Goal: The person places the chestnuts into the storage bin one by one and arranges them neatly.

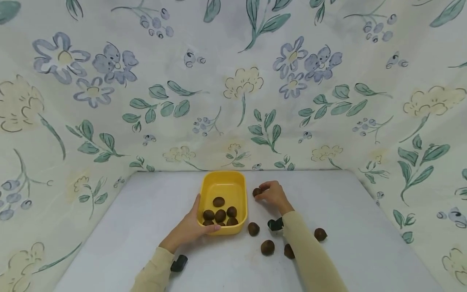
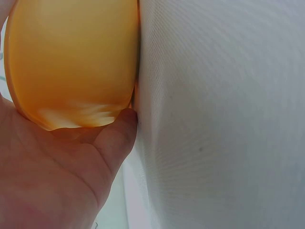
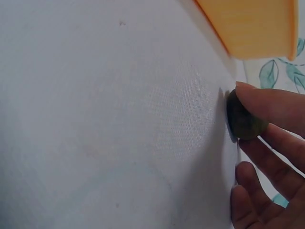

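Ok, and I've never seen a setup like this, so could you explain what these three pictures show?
No machine here: just a person's left hand and right hand. The wide picture comes from a camera on the head; the other two come from each wrist and look tipped sideways. On the white table is a yellow box with brown nuts inside; loose nuts lie to its right. The left hand grips the box, and the right pinches one nut beside it.
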Motion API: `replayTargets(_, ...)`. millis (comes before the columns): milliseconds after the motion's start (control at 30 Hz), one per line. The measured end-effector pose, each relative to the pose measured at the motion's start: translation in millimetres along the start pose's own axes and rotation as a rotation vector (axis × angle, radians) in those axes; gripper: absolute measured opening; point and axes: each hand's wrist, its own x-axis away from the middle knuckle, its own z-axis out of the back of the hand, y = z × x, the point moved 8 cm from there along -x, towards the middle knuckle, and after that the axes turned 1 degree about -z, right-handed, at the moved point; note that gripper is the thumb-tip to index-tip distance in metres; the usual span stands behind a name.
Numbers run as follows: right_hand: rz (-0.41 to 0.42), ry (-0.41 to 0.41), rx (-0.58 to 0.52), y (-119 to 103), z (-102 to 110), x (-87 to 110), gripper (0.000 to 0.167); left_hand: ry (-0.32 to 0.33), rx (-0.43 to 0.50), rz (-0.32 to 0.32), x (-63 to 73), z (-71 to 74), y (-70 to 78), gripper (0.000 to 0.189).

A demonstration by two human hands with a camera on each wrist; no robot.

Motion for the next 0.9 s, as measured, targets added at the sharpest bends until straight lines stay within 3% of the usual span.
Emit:
replayTargets(267, -0.006, 0.025, 0.016, -5.3, 6.3, -4.6, 0.045, -0.011, -0.016, -0.018, -9.1, 3.6, 7.4, 0.14)
replayTargets(567, 0.007, 0.03, 0.009, -11.8, 6.3, -8.6, 0.045, -0.009, -0.006, -0.002, -11.2, 9.0, 5.0, 0.14)
replayTargets(900, -0.032, 0.025, -0.059, 1.8, 6.3, -3.6, 0.046, -0.008, 0.033, -0.014, -6.4, -2.5, 2.5, 0.14)
